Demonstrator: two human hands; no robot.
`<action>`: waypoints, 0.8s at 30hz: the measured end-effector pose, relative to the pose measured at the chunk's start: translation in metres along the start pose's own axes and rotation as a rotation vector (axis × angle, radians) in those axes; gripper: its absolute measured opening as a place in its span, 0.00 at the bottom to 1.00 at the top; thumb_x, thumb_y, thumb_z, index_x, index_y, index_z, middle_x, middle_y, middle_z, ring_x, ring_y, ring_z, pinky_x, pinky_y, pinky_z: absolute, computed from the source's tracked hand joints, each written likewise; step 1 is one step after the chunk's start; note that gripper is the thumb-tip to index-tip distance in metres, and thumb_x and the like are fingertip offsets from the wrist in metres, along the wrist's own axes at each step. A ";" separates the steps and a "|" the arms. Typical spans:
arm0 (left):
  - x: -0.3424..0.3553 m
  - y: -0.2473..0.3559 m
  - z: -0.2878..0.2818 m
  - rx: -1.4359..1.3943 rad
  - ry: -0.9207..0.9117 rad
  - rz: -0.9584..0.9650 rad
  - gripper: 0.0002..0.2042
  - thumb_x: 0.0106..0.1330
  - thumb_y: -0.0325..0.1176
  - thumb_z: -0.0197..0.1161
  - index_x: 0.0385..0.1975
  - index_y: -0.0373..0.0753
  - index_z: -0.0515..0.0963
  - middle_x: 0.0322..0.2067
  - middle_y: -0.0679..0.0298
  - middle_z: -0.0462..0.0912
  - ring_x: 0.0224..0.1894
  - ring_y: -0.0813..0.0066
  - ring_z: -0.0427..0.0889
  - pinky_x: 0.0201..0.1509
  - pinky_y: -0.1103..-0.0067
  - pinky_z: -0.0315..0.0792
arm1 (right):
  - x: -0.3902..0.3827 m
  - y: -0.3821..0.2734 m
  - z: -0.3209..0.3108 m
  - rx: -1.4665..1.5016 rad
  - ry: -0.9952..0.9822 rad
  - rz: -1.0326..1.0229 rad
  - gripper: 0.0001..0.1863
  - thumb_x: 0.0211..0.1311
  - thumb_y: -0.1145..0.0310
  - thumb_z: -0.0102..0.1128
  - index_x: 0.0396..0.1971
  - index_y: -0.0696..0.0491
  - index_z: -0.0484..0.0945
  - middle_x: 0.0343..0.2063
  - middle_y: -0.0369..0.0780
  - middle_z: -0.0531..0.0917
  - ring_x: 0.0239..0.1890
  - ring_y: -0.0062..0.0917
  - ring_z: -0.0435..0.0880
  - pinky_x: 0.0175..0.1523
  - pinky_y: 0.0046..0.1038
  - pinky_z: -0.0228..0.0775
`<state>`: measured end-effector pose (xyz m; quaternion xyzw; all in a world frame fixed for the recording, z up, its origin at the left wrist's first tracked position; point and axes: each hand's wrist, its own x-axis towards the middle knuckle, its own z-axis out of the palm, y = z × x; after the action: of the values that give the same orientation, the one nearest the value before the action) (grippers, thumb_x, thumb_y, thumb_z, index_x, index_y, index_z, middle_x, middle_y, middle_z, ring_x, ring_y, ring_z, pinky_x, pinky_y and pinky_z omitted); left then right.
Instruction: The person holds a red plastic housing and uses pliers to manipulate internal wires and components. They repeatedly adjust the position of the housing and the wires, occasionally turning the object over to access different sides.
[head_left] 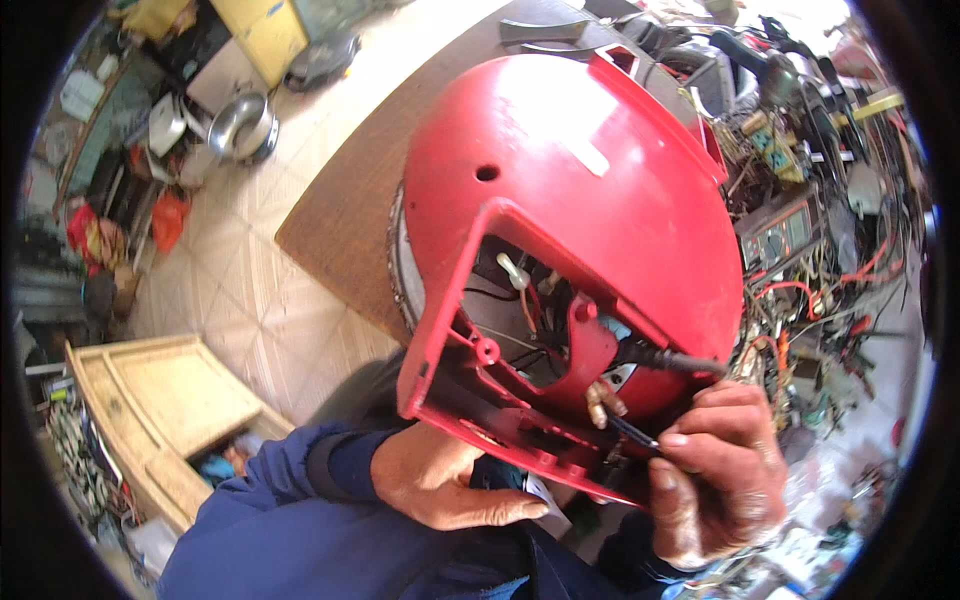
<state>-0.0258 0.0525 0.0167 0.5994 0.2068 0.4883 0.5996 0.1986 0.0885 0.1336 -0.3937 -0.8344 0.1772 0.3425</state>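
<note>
A red rounded appliance housing (560,150) lies tilted in front of me, its rectangular panel frame facing me. Through the opening show wires and a whitish wire connector (513,270). My left hand (440,485) grips the frame's lower left edge; its thumb is stretched out below and the other fingers are hidden behind the frame. At the frame's lower right, my right hand (725,475) pinches a black wire (632,432) between thumb and forefinger. Brownish-white terminal ends (605,402) stand near that wire. A thicker black cable (672,360) passes just above the right hand.
Beneath the housing is a brown tabletop (345,215). A multimeter (780,238) lies at right among tangled wires, tools and parts. A wooden drawer (165,400) stands at lower left. On the tiled floor sits a metal pot (243,128).
</note>
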 end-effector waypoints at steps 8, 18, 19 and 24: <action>0.004 -0.039 0.008 -0.364 -0.110 0.020 0.29 0.73 0.17 0.57 0.73 0.33 0.60 0.67 0.50 0.74 0.70 0.63 0.75 0.71 0.67 0.71 | -0.030 -0.001 0.043 0.156 0.588 0.233 0.09 0.71 0.69 0.66 0.40 0.61 0.83 0.32 0.36 0.83 0.32 0.15 0.79 0.42 0.18 0.70; -0.009 -0.059 0.048 -0.428 0.063 0.320 0.42 0.70 0.17 0.52 0.82 0.35 0.39 0.71 0.46 0.69 0.74 0.58 0.71 0.74 0.67 0.68 | -0.026 -0.021 0.043 -0.032 0.476 0.186 0.26 0.67 0.54 0.71 0.50 0.63 0.82 0.39 0.40 0.87 0.41 0.20 0.83 0.51 0.24 0.73; -0.009 -0.060 0.052 -0.391 0.052 0.367 0.45 0.69 0.15 0.51 0.82 0.36 0.33 0.72 0.47 0.66 0.74 0.60 0.69 0.74 0.68 0.67 | -0.032 -0.028 0.048 -0.092 0.497 0.142 0.30 0.63 0.52 0.75 0.52 0.63 0.82 0.42 0.41 0.87 0.46 0.23 0.83 0.55 0.27 0.74; -0.009 -0.065 0.051 -0.439 -0.005 0.345 0.44 0.67 0.13 0.48 0.82 0.32 0.34 0.73 0.48 0.64 0.75 0.61 0.68 0.76 0.66 0.64 | -0.056 -0.005 0.067 -0.294 0.495 -0.042 0.61 0.45 0.44 0.87 0.75 0.60 0.65 0.68 0.49 0.74 0.70 0.40 0.75 0.73 0.41 0.66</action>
<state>0.0348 0.0315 -0.0358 0.4827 -0.0104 0.6149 0.6235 0.1733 0.0401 0.0654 -0.4531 -0.7500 -0.0541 0.4788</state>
